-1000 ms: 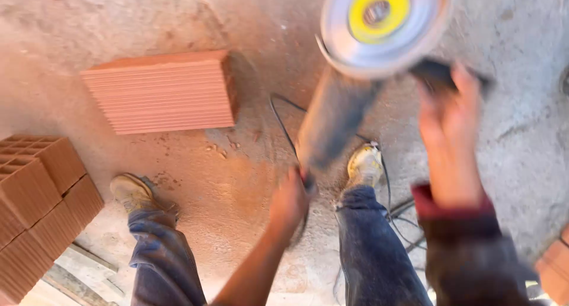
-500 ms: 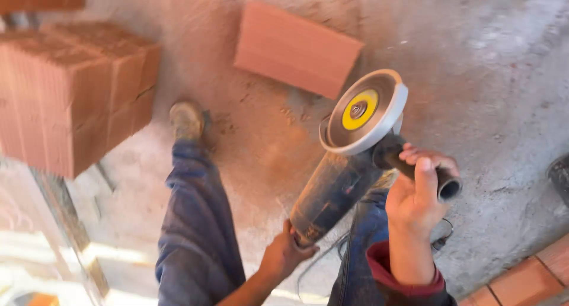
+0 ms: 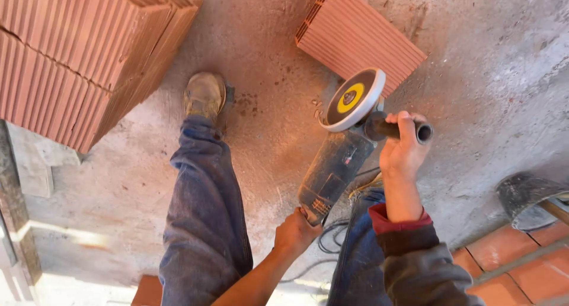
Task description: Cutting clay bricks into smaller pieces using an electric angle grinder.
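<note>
The person stands on a dusty concrete floor (image 3: 474,75) and carries an angle grinder (image 3: 335,164) in both hands, looking down past their own legs. Nearest the camera, the left hand (image 3: 294,230) is wrapped around the rear of the tool's grey body, fingers closed on it, with the black power cord (image 3: 329,238) trailing from that end down between the legs. A little further out, the right hand (image 3: 403,149) is clenched around the black side handle (image 3: 394,128), fingers curled fully over it. The cutting disc (image 3: 351,98), dark with a yellow centre, sits inside its pale guard, raised clear of the floor and tilted toward the camera; whether it is spinning cannot be told. Just beyond the disc, a single ribbed clay block (image 3: 361,36) lies flat on the floor, apart from the tool. The step in hand looks like bringing the grinder to the work, not cutting yet. A next move would call for lowering the disc edge-on to the block with both grips firm, the cord kept behind the blade, and the left boot (image 3: 204,95) held well aside. Further left stands a stack of clay blocks (image 3: 77,51).
</note>
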